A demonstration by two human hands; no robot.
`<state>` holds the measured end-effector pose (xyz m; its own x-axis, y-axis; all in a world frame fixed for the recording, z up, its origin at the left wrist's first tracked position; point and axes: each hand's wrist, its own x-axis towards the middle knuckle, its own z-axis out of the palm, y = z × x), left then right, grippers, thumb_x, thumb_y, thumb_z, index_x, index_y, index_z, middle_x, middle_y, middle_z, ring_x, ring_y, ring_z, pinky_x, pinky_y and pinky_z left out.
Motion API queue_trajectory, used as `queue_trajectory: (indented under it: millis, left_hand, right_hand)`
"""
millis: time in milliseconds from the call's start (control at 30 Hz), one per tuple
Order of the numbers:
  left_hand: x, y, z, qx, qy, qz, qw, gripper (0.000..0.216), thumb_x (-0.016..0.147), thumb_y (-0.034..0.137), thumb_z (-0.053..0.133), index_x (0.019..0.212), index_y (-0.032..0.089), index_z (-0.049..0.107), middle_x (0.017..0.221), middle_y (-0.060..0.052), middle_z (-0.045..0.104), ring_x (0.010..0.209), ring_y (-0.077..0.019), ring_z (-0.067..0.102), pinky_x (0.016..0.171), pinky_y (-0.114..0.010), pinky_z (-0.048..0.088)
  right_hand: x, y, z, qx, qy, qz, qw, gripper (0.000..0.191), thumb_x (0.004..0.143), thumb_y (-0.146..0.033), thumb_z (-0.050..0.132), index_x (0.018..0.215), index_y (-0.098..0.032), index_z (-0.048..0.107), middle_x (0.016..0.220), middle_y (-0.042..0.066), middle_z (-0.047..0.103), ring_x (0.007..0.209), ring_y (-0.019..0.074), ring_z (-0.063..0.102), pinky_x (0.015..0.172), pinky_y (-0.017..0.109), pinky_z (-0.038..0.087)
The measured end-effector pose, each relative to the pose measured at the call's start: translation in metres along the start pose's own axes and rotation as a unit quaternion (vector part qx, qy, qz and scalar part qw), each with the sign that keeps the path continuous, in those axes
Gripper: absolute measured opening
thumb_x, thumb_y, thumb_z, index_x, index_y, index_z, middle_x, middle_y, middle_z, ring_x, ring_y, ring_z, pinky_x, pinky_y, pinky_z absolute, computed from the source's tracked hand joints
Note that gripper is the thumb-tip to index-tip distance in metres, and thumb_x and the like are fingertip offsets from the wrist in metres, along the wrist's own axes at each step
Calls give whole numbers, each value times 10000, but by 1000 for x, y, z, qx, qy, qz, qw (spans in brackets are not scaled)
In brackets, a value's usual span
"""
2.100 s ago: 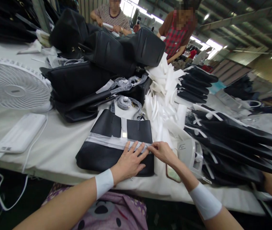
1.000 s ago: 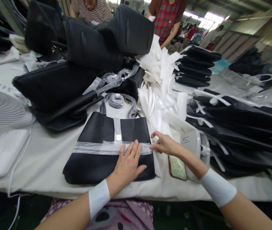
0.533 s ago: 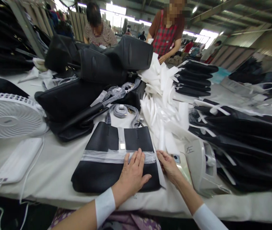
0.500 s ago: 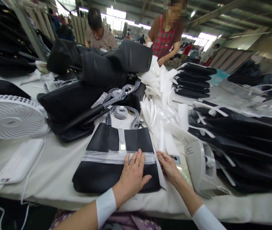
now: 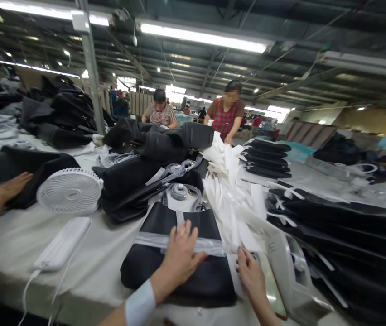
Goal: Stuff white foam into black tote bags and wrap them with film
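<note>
A black handbag [image 5: 179, 276] lies flat in front of me, with a band of clear plastic wrap [image 5: 145, 242] across its middle. My left hand [image 5: 181, 253] rests on the bag over this band, fingers spread. Just right of the bag's edge is my right hand [image 5: 250, 269], its fingers curled together in a pinch beside a white sheet [image 5: 234, 271] at the bag's side. What its fingertips hold, if anything, is too small to make out. The wrapped strap [image 5: 179, 192] is coiled beyond the bag's top.
Grey tape dispenser [image 5: 288, 258] and a phone [image 5: 272, 290] stand right, by stacked black pieces [image 5: 349, 226]. White strips [image 5: 227, 190] heap behind. Left are a fan [image 5: 70, 190], power bank [image 5: 62, 244] and another person's hand [image 5: 18, 183] on black material. Two people work opposite.
The view has tilted up and swung left, bringing in another person's arm at the left. My left hand stays on the bag, its fingers slightly raised; my right hand is slightly farther from the bag's edge.
</note>
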<state>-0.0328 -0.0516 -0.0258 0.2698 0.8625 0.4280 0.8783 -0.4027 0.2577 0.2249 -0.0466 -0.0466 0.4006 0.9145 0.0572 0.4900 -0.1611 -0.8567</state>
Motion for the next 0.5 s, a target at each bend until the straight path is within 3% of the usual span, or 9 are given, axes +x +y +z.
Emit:
queue_trajectory:
  millis: [67, 133, 200, 267, 400, 500]
  left_hand:
    - [-13, -39, -18, 18, 66, -89, 994, 575, 918, 520, 428, 1394, 198, 461, 1488, -156, 390, 1379, -360, 332, 1090, -542, 304]
    - [-25, -82, -24, -8, 76, -186, 980, 639, 901, 528, 429, 1393, 121, 439, 1441, -200, 435, 1325, -366, 415, 1066, -501, 352]
    - [-31, -116, -20, -87, 11, -241, 966, 682, 891, 551, 412, 1428, 133, 373, 1339, -171, 549, 1200, -336, 555, 973, -431, 453]
    - [-34, -132, -14, -136, -36, -255, 957, 748, 854, 573, 457, 1457, 156, 311, 1286, -146, 596, 1125, -332, 608, 925, -408, 481]
    - [-47, -117, -22, -202, -50, -281, 937, 736, 775, 518, 568, 1394, 161, 390, 1212, -131, 641, 1111, -339, 610, 919, -402, 473]
    - [-74, -87, -41, -334, -147, -286, 886, 743, 737, 531, 613, 1342, 137, 437, 973, -99, 709, 893, -285, 673, 750, -340, 517]
  right_hand:
    - [-23, 9, -13, -12, 29, 22, 999, 435, 785, -590, 494, 975, -241, 671, 608, 27, 649, 570, 213, 630, 558, 299, 478]
    - [-48, 21, -22, 4, 38, 68, 997, 430, 772, -632, 506, 855, -238, 658, 558, 22, 619, 503, 200, 605, 497, 294, 459]
    - [-71, 34, -23, 35, 39, 136, 989, 491, 729, -706, 525, 738, -225, 620, 511, 18, 584, 425, 184, 565, 409, 289, 417]
    - [-88, 42, -19, 85, 33, 200, 975, 568, 661, -777, 553, 661, -209, 578, 487, 12, 556, 377, 158, 532, 350, 264, 371]
    - [-108, 43, -4, 253, -55, 275, 926, 659, 572, -805, 639, 737, -168, 590, 557, 27, 603, 460, 144, 595, 406, 223, 435]
    - [-118, 43, 6, 296, -105, 252, 915, 611, 562, -731, 712, 809, -179, 623, 684, 60, 673, 600, 195, 668, 528, 271, 526]
